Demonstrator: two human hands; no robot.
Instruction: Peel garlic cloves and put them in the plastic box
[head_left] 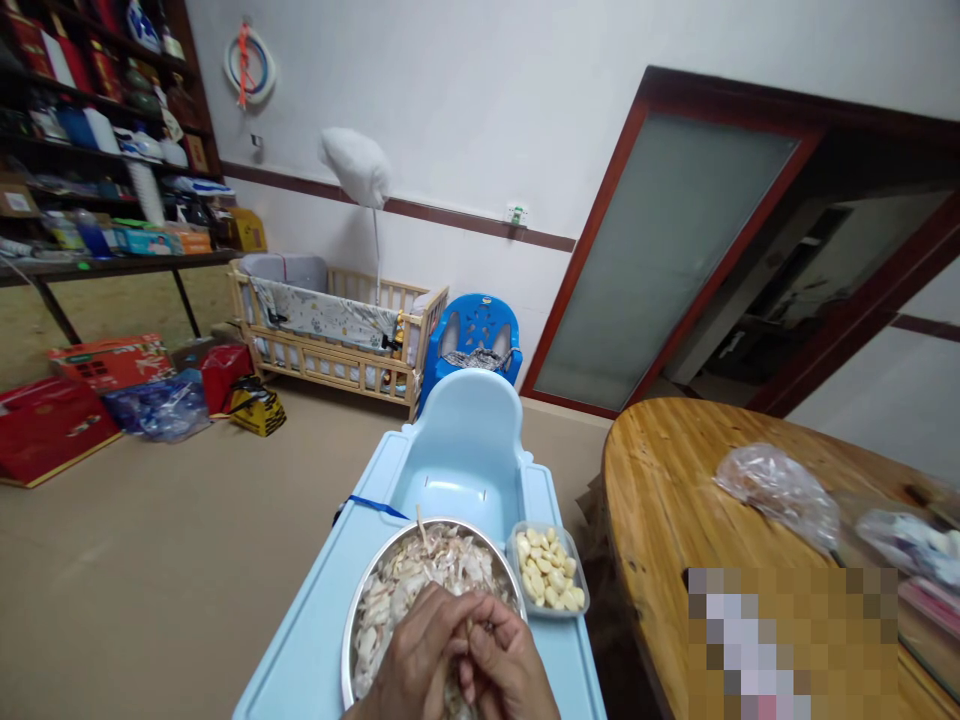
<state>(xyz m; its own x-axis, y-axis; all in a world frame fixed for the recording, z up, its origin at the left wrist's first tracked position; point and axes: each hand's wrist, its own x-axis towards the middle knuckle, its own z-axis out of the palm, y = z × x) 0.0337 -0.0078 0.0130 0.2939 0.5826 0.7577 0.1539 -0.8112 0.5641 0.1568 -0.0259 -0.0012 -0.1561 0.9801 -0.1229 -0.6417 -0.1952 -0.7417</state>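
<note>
My left hand (415, 652) and my right hand (504, 660) are pressed together at the bottom edge, over a round metal bowl (358, 612) full of garlic skins and cloves. Both have fingers curled in a pinch around a small pale piece, likely a garlic clove, mostly hidden between them. Just right of the bowl sits a small clear plastic tub (578, 580) holding peeled garlic cloves (549, 575). Bowl and tub rest on the tray of a light blue child's high chair (457, 455).
A round wooden table (675, 480) stands to the right with plastic bags (776, 487) on it. Beyond are a blue plastic chair (474, 330), a wooden crib (334, 330), red boxes (82, 385) on the floor and shelves (90, 130) at the far left.
</note>
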